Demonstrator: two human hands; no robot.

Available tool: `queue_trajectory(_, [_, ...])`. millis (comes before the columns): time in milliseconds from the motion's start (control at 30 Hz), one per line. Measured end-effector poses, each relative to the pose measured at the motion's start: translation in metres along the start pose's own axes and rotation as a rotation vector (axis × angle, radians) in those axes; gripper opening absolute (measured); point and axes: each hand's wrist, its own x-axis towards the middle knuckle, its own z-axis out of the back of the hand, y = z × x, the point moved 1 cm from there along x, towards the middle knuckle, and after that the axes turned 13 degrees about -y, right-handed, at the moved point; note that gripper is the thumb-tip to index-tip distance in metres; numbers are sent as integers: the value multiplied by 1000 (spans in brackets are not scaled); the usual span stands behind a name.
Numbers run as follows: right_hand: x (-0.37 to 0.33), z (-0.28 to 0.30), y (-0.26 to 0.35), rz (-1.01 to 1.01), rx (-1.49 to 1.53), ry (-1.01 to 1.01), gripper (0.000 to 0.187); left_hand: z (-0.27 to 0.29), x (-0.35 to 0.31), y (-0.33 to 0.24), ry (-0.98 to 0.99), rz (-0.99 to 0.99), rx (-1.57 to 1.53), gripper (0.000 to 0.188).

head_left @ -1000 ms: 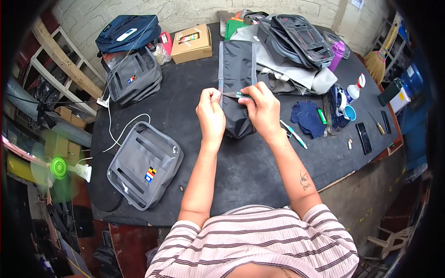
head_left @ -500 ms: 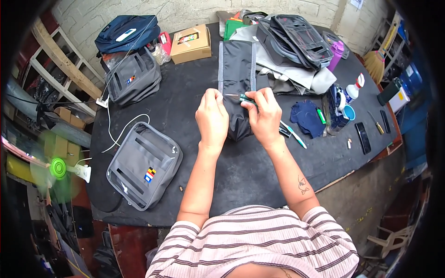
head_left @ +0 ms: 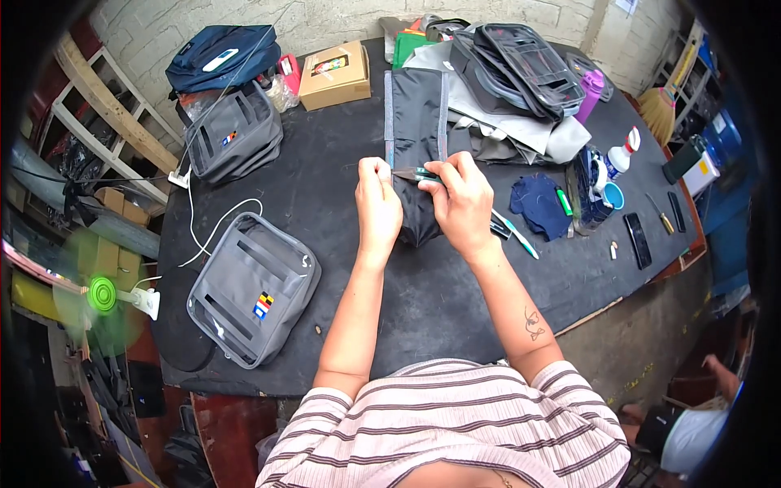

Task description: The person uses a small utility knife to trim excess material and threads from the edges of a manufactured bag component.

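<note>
A long black fabric piece with grey-edged sides (head_left: 416, 110) lies lengthwise on the table, its near end bunched into a darker fold. In my right hand (head_left: 462, 203) is a small pair of thread snips (head_left: 413, 174), with green handles and metal blades pointing left across the fabric. My left hand (head_left: 379, 207) is closed in a pinch at the fabric's left edge, just beside the blade tips. What its fingertips hold is hidden. Under my right wrist lies a white and teal pen-like tool (head_left: 521, 237).
Grey bags (head_left: 256, 293) lie left, below a navy bag (head_left: 220, 61) and cardboard box (head_left: 335, 77). More bags (head_left: 529, 69) are stacked at the back right. A spray bottle (head_left: 622, 154), phone (head_left: 637, 241) and screwdriver (head_left: 661, 215) are right. A person (head_left: 691, 431) is at lower right.
My left hand has shifted slightly right, nearer the snips. The snips have tilted a little. A person has come into view at the lower right.
</note>
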Motion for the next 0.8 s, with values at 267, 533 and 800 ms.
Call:
queue_trajectory(267, [-8, -5, -9, -169, 58, -142, 23, 3, -7, -6, -81, -28, -62, 10])
queue_trajectory(533, [-7, 2, -34, -858, 728, -198, 44, 18, -29, -15, -5, -181, 27, 25])
queue_trajectory(800, [6, 19, -70, -987, 1022, 73, 34, 8, -37, 24, 408, -148, -277, 99])
